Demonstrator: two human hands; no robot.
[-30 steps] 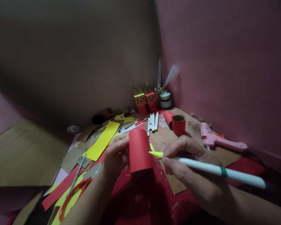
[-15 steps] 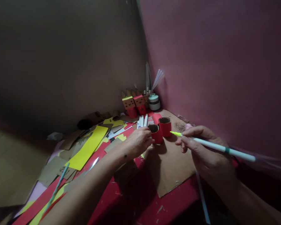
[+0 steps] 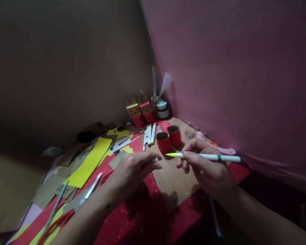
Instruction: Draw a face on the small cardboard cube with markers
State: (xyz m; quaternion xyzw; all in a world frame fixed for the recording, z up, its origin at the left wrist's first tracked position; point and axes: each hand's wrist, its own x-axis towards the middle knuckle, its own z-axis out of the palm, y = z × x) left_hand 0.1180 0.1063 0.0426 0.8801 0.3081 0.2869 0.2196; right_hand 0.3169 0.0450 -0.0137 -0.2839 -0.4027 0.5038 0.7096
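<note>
Between the fingers and thumb of my right hand (image 3: 210, 170) is a white felt-tip marker (image 3: 229, 158); its bare yellow-green tip points left. My left hand (image 3: 135, 170) pinches a small white marker cap (image 3: 155, 159), a short gap from that tip. Just beyond the tip stand two red paper-covered tubes with open tops, a nearer one (image 3: 164, 144) and a farther one (image 3: 175, 136). Several white markers (image 3: 149, 134) lie side by side to the left of the tubes. Under my hands is a flat brown cardboard sheet (image 3: 168, 183).
Scissors (image 3: 88, 194) with red handles lie left of my left forearm, among yellow paper (image 3: 89, 163) and cardboard scraps (image 3: 49, 190). Two box-headed paper figures (image 3: 134, 111) and a lidded jar (image 3: 162, 109) stand at the back corner. A pink-handled tool (image 3: 223, 150) lies by the wall.
My left hand has drawn back from beside the red tubes towards me, and the cap now shows in its fingers. My right hand has shifted left with the marker, which lies more level.
</note>
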